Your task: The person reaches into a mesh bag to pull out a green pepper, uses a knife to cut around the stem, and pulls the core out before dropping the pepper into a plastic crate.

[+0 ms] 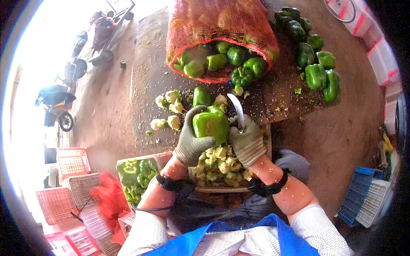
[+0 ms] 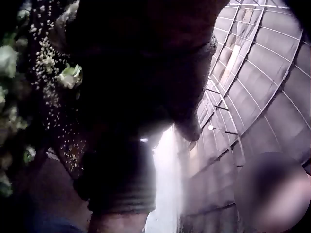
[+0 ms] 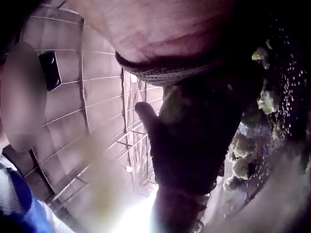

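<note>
In the head view the gloved left hand (image 1: 193, 138) grips a large green pepper (image 1: 211, 127) from its left side, thumb across the lower part. The gloved right hand (image 1: 247, 140) holds a knife (image 1: 236, 107) with a curved blade pointing up, close to the pepper's right side. Another green pepper (image 1: 201, 97) lies just beyond the held one. Cut pale cores (image 1: 174, 121) lie on the board to the left, and a container of cores (image 1: 222, 165) sits below the hands. The wrist views are dark; the left hand (image 2: 141, 92) and right hand (image 3: 194, 131) show mostly as silhouettes.
A red mesh sack (image 1: 222, 25) of green peppers lies open on the seed-strewn board (image 1: 149, 85). More whole peppers (image 1: 316, 77) are at the right. A crate of cut peppers (image 1: 129, 170) stands lower left; plastic crates (image 1: 55, 207) and a red net (image 1: 109, 196) lie beyond.
</note>
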{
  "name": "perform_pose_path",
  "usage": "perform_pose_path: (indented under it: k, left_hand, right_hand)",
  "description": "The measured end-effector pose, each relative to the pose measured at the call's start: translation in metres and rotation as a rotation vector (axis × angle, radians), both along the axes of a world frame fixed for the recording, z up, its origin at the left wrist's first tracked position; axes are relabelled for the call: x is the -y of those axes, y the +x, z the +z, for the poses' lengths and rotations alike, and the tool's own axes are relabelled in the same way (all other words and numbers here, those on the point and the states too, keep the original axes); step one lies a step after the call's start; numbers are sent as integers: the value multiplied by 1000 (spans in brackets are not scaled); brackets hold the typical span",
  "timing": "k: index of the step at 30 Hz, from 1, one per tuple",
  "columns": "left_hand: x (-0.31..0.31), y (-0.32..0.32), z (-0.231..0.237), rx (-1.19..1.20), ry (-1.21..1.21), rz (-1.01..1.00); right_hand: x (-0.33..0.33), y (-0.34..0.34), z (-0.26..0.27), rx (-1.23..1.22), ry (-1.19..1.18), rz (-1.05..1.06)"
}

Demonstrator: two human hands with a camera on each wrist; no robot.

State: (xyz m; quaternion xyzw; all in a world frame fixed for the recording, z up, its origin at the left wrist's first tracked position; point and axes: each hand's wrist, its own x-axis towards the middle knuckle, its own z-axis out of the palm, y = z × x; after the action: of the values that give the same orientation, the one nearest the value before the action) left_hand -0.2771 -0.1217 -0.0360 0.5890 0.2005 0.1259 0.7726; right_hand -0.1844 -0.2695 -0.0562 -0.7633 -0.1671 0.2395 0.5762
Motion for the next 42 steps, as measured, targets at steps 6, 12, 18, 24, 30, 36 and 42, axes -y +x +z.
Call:
perform_pose_path:
  k: [6,12,18,24,30,36,42]
  left_hand:
    - [-31,2,6,83,505,51]
    - [-28,-9,19,-26,945,-263]
    - [-15,-3,23,110,532,255]
    - [-9,12,6,-11,258,174]
    - [-13,12,6,148,1070,0]
    - [-12,12,-13,76,1028,286]
    - [-42,37,-10,176,33,358]
  right_hand:
    - [-15,-13,30,25,175,198]
    - [-11,-10,21,23,165,250]
    - [-29,-26,15,160,191,295]
    - [-26,-27,10,455,-129,514]
    - [-17,-30,-16,735,-323,700]
    - [-27,-31,-6,461,-156,365]
    - [-54,-47,-62,330,-162,379]
